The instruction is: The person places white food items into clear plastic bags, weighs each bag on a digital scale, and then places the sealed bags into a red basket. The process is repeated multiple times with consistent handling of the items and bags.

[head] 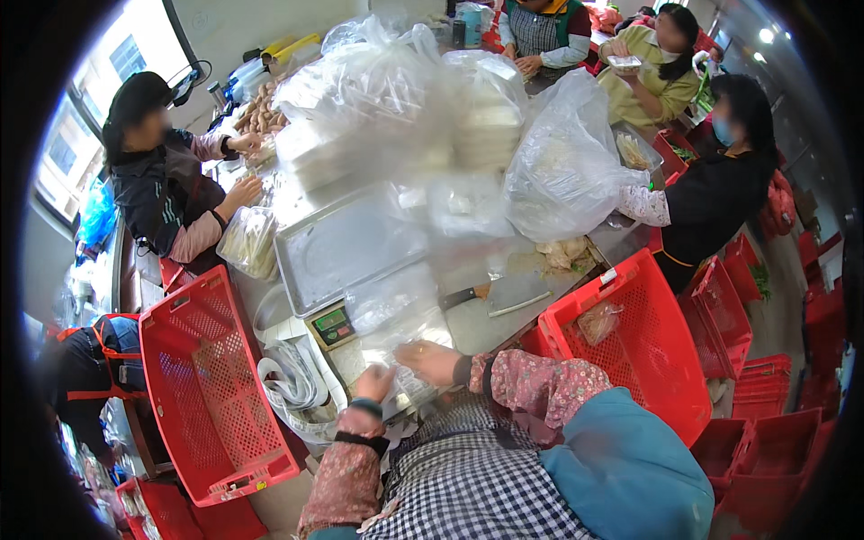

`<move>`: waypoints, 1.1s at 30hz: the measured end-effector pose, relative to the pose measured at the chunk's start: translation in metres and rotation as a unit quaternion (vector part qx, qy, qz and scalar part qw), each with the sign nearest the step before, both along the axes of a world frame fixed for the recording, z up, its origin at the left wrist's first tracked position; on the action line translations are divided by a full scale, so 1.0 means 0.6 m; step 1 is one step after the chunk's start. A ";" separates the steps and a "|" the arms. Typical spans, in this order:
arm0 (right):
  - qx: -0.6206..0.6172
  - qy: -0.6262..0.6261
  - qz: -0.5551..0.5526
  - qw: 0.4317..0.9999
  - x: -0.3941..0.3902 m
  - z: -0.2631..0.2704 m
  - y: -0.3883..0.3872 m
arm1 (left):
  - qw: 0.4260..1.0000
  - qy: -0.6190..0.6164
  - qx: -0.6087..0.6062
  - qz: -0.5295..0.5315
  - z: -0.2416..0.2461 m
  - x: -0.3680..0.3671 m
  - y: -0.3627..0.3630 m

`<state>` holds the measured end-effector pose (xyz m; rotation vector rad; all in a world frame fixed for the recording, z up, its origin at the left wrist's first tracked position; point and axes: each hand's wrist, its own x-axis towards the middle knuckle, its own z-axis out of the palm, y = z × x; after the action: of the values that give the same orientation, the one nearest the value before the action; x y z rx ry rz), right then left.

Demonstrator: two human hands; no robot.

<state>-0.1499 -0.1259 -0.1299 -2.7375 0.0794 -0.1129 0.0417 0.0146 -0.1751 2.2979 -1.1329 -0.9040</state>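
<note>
My left hand (375,383) and my right hand (428,362) are close together at the table's near edge, over a clear plastic bag (408,388). Blur and the plastic hide how the fingers meet the bag. Just beyond lie more clear plastic bags (391,297), beside a digital scale (332,325) with a green display. Left of my left hand is a coil of white label strip (290,385). A cleaver (516,293) with a wooden-ended handle lies beyond my right hand. Behind the scale sits a shallow metal tray (351,243).
Red plastic crates (202,378) flank me; the right crate (628,337) holds a small bagged item. Large clear bags (567,162) and stacked packs cover the table's far part. Co-workers stand at the left (169,182), right (722,175) and far side. A box of pale strips (250,243) stands left.
</note>
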 end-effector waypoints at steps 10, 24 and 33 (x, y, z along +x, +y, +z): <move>0.000 0.205 -0.063 0.977 0.001 0.006 -0.019 | 0.974 0.205 -0.019 -0.090 0.087 -0.091 0.068; 0.050 -0.168 -0.118 0.977 0.063 0.127 -0.062 | 0.957 0.178 -0.077 0.214 0.002 -0.027 -0.006; 0.044 -0.065 0.021 0.997 0.012 0.016 -0.001 | 0.941 0.238 -0.054 0.235 -0.005 -0.025 0.032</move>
<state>-0.1429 -0.1266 -0.1203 -2.6348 -0.0087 -0.2680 0.0269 0.0339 -0.1780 1.9717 -0.3944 -1.0829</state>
